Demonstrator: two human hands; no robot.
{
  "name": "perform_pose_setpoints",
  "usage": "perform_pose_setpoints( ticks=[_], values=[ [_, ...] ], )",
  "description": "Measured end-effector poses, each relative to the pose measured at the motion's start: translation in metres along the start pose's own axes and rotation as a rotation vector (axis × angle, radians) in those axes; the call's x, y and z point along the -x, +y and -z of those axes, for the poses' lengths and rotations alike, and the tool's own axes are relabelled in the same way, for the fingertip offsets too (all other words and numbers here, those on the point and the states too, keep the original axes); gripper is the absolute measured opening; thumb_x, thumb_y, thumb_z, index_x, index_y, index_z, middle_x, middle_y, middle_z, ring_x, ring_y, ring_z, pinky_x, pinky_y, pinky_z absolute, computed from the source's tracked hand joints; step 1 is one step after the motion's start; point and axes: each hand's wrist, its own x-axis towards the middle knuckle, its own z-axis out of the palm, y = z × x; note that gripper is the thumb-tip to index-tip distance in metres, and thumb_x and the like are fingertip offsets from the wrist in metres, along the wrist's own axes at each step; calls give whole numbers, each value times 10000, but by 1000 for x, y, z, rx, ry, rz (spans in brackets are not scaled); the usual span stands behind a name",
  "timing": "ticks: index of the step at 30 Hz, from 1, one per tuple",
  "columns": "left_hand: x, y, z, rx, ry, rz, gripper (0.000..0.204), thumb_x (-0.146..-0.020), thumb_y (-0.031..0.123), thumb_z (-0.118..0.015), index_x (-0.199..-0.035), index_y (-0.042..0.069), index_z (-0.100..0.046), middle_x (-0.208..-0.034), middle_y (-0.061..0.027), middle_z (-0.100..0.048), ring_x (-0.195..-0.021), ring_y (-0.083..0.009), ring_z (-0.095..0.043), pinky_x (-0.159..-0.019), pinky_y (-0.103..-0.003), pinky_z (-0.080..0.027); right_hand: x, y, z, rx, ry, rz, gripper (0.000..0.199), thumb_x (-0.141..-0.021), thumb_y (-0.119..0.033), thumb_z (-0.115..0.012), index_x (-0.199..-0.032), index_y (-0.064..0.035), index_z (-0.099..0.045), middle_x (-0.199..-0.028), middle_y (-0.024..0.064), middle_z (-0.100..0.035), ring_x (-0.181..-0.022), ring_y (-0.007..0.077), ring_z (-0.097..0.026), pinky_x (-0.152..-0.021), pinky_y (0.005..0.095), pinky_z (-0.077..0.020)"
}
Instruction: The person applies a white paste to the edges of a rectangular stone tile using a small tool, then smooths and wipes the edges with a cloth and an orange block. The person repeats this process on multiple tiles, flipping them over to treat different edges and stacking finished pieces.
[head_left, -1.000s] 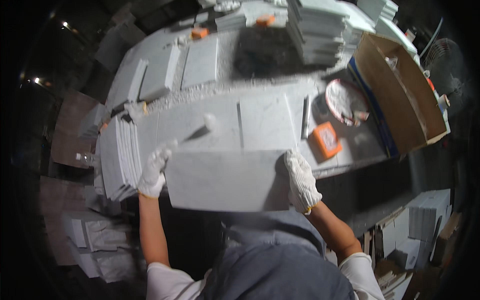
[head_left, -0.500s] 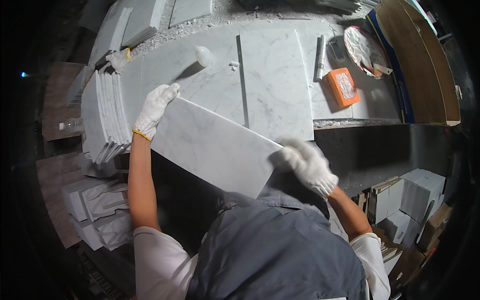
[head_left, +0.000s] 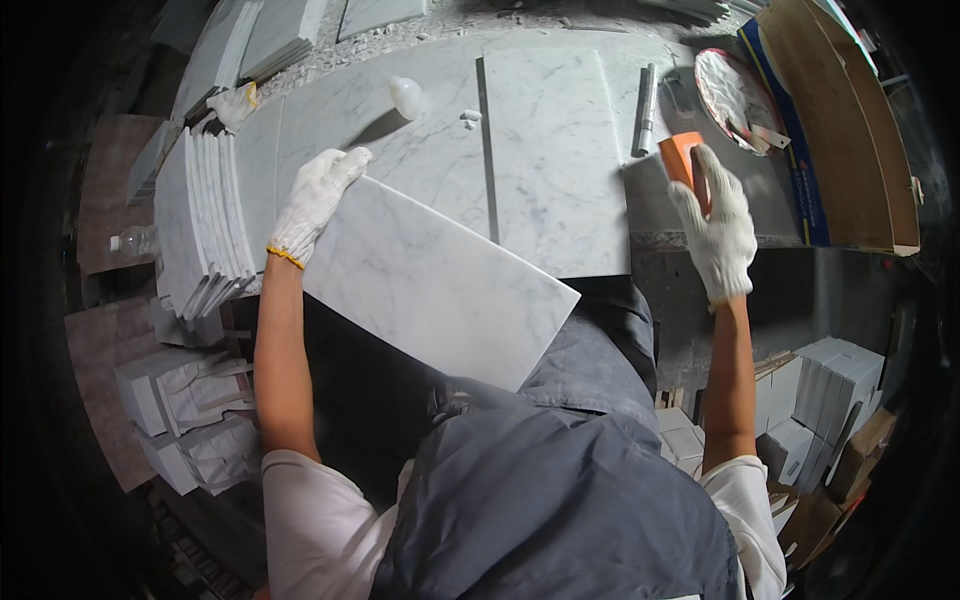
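White, grey-veined stone slab (head_left: 440, 280): located at the front edge of the bench (head_left: 772, 200), above the person's lap; contact with the lap cannot be confirmed. Half a second ago the right hand (head_left: 722, 230) was at the slab's 4 o'clock end; it has since transferred to the orange block (head_left: 678, 150) at 2 o'clock. Left hand position and slab angle are practically unchanged. In effect, the work now appears divided: one hand steadies the slab, the other has the block, and the slab's far end is free. Slab long axis: 10 o'clock to 4 o'clock, with the free short end pointing to 4 o'clock and one long edge facing between 1 and 2 o'clock. Left hand (head_left: 318, 205), gloved: fingers together, closed over the slab's 10 o'clock end; thumb not visible. Right hand, gloved: thumb and fingers apart, clamped on the block's two sides; whether the block is clear of the bench cannot be told. Surrounding items, from the slab: flat slab (head_left: 555, 150) at 1 o'clock, white bulb-shaped object (head_left: 407, 98) near 12 o'clock, silver tube (head_left: 648, 110) between 1 and 2 o'clock, red-rimmed dish (head_left: 725, 85) at 2 o'clock, upright slab stack (head_left: 190, 225) between 9 and 10 o'clock.
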Motion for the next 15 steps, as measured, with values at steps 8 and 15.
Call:
perform_pose_setpoints(
  ticks=[8,15],
  values=[
    [3,9,-2,8,6,-37,496,-971,482,-695,-979,-14,-703,-856,-15,-618,-828,-117,-520,-794,-295,-444,46,-83,9,-271,-774,291,730,-879,-605,-726,-1440,-158,-588,-1324,196,-623,-1176,412,-605,-1005,473,-491],
    [5,25,1,-81,53,-70,524,-967,498,-698,-959,-26,-700,-823,-32,-619,-798,-126,-528,-756,-310,-456,37,-102,17,-299,-665,368,604,-866,-473,-740,-1399,-238,-579,-1180,191,-650,-1017,418,-634,-878,500,-531]
  ],
)
